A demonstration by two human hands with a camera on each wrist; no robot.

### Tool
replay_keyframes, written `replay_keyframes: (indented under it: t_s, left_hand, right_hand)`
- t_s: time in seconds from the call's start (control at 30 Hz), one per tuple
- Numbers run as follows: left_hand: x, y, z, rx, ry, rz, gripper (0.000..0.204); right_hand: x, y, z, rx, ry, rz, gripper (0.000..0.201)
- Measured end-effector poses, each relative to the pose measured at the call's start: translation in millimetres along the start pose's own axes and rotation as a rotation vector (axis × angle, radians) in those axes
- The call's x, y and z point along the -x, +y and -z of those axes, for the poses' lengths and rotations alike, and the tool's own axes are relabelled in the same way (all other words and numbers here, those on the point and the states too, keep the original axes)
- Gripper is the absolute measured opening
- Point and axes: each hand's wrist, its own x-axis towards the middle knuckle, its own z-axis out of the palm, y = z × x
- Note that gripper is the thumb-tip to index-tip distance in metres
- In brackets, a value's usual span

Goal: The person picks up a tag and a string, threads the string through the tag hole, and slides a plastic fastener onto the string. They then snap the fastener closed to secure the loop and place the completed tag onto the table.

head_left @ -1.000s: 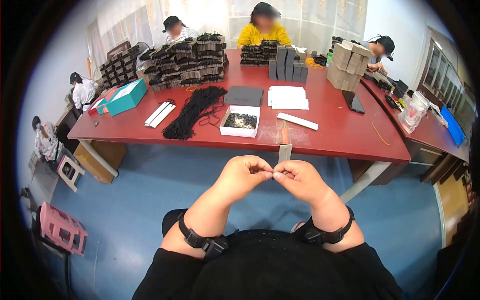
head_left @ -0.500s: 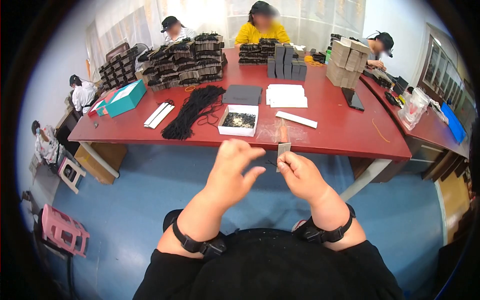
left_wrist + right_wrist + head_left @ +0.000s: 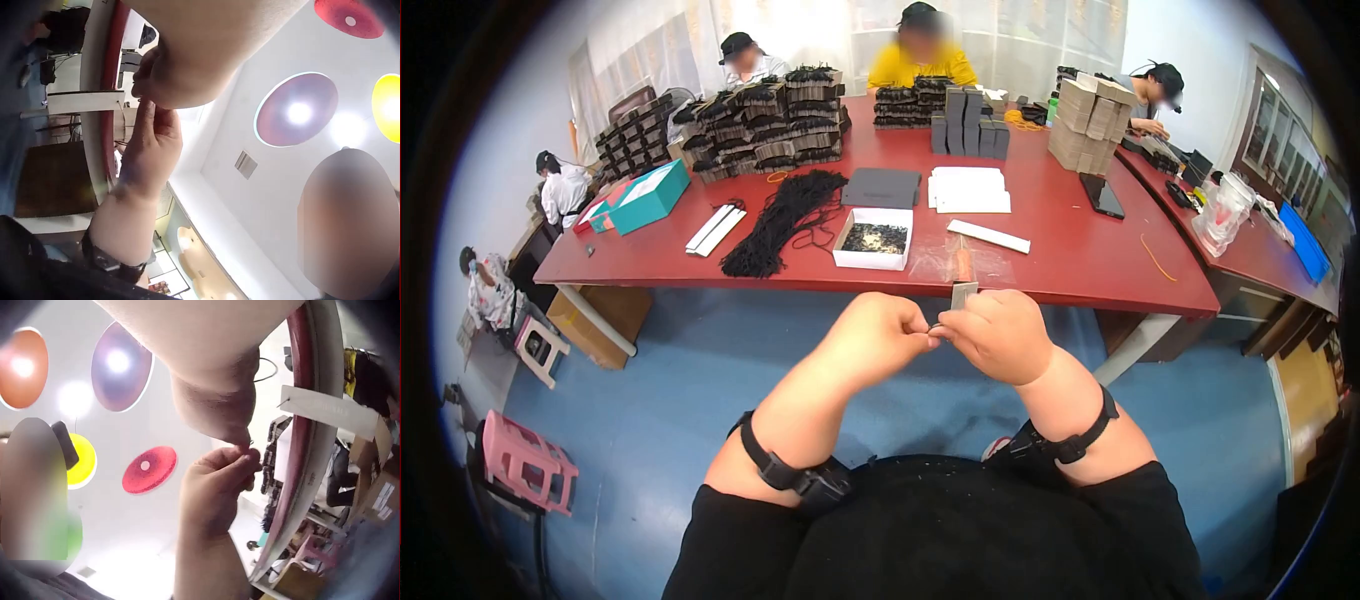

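In the head view my left hand (image 3: 874, 338) and right hand (image 3: 1002, 332) meet just in front of the table edge, pinching a thin black cord (image 3: 934, 327) between their fingertips. A small loop of dark cord (image 3: 275, 370) sticks out beside my right hand (image 3: 215, 400) in the right wrist view, where my left hand (image 3: 215, 487) touches it at the fingertips. Directly behind my right hand, a grey card (image 3: 963, 293) juts from the table edge. Fingers partly hide the cord's ends.
On the red table (image 3: 800, 283) lie a white box (image 3: 874, 262) of small black pieces, a bundle of black cords (image 3: 772, 228), white cards (image 3: 970, 190), a white strip (image 3: 989, 236) and a phone (image 3: 1102, 196). Stacks (image 3: 770, 125) stand behind; several people sit around.
My left hand, lifted away with spread fingers half a second ago, has come back to the right hand's fingertips and pinches the cord. My right hand has turned and risen slightly beside the card.
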Motion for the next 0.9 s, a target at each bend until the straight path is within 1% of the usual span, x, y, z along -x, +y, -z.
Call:
replay_keyframes:
  t_s: [0.03,0.07,0.1,0.17,0.2,0.23,0.3,0.33,0.37,0.4,0.43,0.47,0.5,0.53,0.57,0.63,0.67,0.7,0.73,0.77,0.8,0.83,0.87,0.9]
  left_hand:
    - [-1,-1,8,0.491,-0.236,0.253,0.014]
    - [-1,-20,5,0.890,-0.350,0.218,0.014]
    - [-2,-29,-5,0.885,-0.351,0.211,0.014]
    - [-5,-34,-32,1.546,-0.196,-0.006,0.010]
    - [-6,-32,-42,1.660,-0.098,-0.033,0.009]
    - [-9,-27,-52,1.699,0.074,0.000,0.010]
    - [-12,-18,-56,1.684,0.230,0.050,0.008]
    - [-15,-17,-57,1.676,0.223,0.049,0.008]
    - [-18,-17,-59,1.579,0.302,-0.044,0.006]
    - [-21,-18,-59,1.478,0.378,-0.136,0.004]
    - [-23,-20,-59,1.471,0.368,-0.136,0.004]
    - [-23,-24,-60,1.283,0.418,-0.221,0.004]
    - [-24,-29,-60,1.093,0.464,-0.302,0.005]
    - [-28,-32,-59,0.878,0.548,-0.455,0.010]
    - [-29,-36,-57,0.876,0.540,-0.454,0.010]
    - [-27,-42,-49,0.623,0.526,-0.588,0.015]
    - [-28,-44,-41,0.338,0.532,-0.693,0.017]
    - [-27,-40,-37,0.338,0.527,-0.692,0.017]
    - [-25,-34,-33,0.257,0.515,-0.761,0.018]
    - [-24,-31,-32,0.174,0.503,-0.829,0.018]
    - [-20,-32,-35,0.294,0.477,-0.753,0.018]
    - [-17,-30,-40,0.293,0.474,-0.751,0.018]
    - [-14,-25,-47,0.639,0.452,-0.618,0.017]
    - [-12,-22,-53,0.978,0.420,-0.468,0.015]
  right_hand:
    - [1,2,0,0.006,0.088,0.095,0.019]
    - [7,4,-7,-0.061,0.175,0.111,0.025]
    - [8,0,-13,-0.055,0.180,0.115,0.025]
    - [5,-15,-30,-0.286,0.401,-0.081,0.029]
    - [7,-22,-36,-0.360,0.403,-0.216,0.027]
    - [4,-28,-39,-0.359,0.412,-0.215,0.027]
    - [-1,-38,-42,-0.644,0.439,-0.538,0.022]
    - [0,-37,-44,-0.794,0.415,-0.633,0.023]
    - [1,-35,-47,-0.792,0.426,-0.633,0.023]
    - [3,-32,-51,-1.073,0.439,-0.719,0.023]
    - [3,-31,-54,-1.359,0.447,-0.797,0.023]
    - [4,-29,-54,-1.359,0.460,-0.796,0.023]
    - [6,-27,-52,-1.662,0.434,-0.888,0.022]
    - [8,-23,-51,-1.968,0.397,-0.969,0.021]
    - [8,-19,-49,-1.969,0.406,-0.968,0.021]
    - [9,-11,-45,-2.129,0.228,-0.993,0.015]
    - [10,-8,-44,-2.130,0.234,-0.995,0.015]
    - [11,-5,-45,-2.188,0.193,-0.997,0.014]
    - [11,-4,-44,-2.245,0.151,-0.997,0.012]
    - [10,-5,-43,-2.247,0.157,-0.997,0.012]
    - [7,-9,-37,-2.155,0.184,-1.006,0.010]
    - [5,-13,-33,-2.063,0.209,-1.015,0.009]
    - [3,-17,-30,-2.066,0.212,-1.018,0.009]
    - [1,-20,-28,-1.882,0.291,-0.929,0.008]
